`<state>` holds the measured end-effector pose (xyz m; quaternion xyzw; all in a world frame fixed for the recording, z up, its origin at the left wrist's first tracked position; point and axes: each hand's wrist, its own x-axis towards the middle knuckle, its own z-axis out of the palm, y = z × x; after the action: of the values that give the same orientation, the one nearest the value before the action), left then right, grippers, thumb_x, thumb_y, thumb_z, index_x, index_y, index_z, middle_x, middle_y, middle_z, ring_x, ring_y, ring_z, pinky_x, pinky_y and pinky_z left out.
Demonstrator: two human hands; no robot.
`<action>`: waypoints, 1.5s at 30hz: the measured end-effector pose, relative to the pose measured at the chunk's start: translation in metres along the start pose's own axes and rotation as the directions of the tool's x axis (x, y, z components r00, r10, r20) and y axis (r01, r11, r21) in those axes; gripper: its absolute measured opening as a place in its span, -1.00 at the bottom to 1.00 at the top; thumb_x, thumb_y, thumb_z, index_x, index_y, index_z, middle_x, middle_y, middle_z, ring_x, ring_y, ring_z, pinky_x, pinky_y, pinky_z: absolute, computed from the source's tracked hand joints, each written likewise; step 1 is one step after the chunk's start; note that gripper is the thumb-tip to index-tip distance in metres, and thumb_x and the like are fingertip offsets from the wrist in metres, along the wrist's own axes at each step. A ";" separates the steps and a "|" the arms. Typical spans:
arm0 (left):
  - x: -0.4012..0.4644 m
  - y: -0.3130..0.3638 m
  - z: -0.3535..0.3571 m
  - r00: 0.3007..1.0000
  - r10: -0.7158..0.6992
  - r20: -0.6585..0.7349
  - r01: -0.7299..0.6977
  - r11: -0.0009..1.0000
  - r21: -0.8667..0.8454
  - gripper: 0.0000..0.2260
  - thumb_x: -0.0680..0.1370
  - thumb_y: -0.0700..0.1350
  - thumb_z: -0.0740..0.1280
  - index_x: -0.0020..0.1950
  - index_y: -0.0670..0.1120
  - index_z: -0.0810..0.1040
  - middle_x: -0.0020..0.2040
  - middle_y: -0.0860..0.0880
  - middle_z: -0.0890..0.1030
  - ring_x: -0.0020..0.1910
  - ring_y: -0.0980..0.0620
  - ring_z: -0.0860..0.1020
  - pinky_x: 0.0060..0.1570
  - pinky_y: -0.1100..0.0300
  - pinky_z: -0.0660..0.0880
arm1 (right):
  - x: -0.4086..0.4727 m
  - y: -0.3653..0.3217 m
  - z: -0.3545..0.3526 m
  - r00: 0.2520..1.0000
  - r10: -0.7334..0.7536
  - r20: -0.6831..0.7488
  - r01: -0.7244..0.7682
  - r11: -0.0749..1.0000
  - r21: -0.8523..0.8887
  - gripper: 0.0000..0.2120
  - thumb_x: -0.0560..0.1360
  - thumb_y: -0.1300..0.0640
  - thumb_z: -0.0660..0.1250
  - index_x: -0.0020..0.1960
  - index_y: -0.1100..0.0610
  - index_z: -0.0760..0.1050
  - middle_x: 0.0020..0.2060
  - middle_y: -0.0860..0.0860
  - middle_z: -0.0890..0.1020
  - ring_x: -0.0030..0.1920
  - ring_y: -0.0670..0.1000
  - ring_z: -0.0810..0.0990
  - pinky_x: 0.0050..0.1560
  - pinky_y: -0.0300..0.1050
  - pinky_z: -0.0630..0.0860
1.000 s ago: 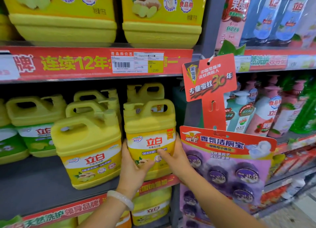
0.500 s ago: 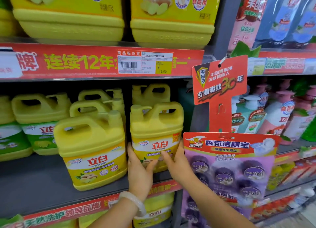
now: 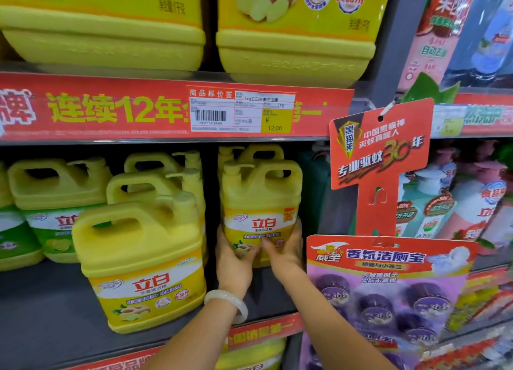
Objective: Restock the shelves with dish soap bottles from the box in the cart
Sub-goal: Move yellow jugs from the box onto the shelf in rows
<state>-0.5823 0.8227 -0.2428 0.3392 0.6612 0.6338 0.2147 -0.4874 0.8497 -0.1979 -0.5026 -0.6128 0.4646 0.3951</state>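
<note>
Matt yellow plastic dish soap bottle (image 3: 261,197) with glossy label, smooth dark grey shelf (image 3: 41,308), pale glossy bangle (image 3: 230,303), printed card hanger (image 3: 380,153)

The dish soap bottle (image 3: 261,203) is yellow with a white label band and red lettering. Left of it, a nearer yellow jug (image 3: 141,264) wears the same colours. Further left, a yellow-topped jug (image 3: 55,203) has a green label. Above the bottle runs a red shelf strip (image 3: 111,111) with yellow characters. To its right hangs a purple card (image 3: 388,294) headed red.
</note>
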 end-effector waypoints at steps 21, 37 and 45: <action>0.002 0.001 0.001 0.992 -0.101 -0.076 0.109 0.988 0.107 -0.18 0.38 -0.10 0.51 0.51 -0.08 0.11 0.37 -0.17 0.43 0.35 -0.16 0.41 0.31 -0.10 0.39 | 0.004 -0.002 0.005 0.997 0.061 0.055 -0.058 0.996 -0.065 -0.17 0.53 0.03 0.31 0.54 0.05 -0.20 0.52 0.04 0.11 0.51 0.08 0.13 0.45 -0.04 0.13; -0.126 0.011 -0.059 0.985 -0.011 0.171 -0.079 0.857 0.510 -0.55 0.51 -0.33 0.31 0.39 -0.22 0.34 0.38 -0.16 0.41 0.38 -0.11 0.38 0.30 0.24 0.24 | -0.087 0.024 -0.007 0.913 0.056 0.403 0.150 0.875 -0.461 -0.30 0.56 0.07 0.26 0.53 0.21 -0.05 0.50 0.16 0.11 0.51 0.10 0.09 0.45 -0.14 0.06; -0.183 -0.019 -0.154 0.977 -0.001 0.215 -0.159 0.674 0.722 -0.47 0.45 -0.35 0.36 0.41 -0.18 0.36 0.40 -0.12 0.40 0.40 -0.10 0.36 0.38 0.11 0.25 | -0.169 0.029 0.037 0.774 -0.091 0.627 0.503 0.690 -0.521 -0.42 0.55 0.13 0.25 0.48 0.21 0.09 0.48 0.19 0.10 0.49 0.17 0.06 0.46 -0.06 0.02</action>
<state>-0.5714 0.5845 -0.2727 0.4863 0.8197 0.2865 0.0972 -0.4844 0.6789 -0.2381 -0.3395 -0.8996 0.2662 0.0675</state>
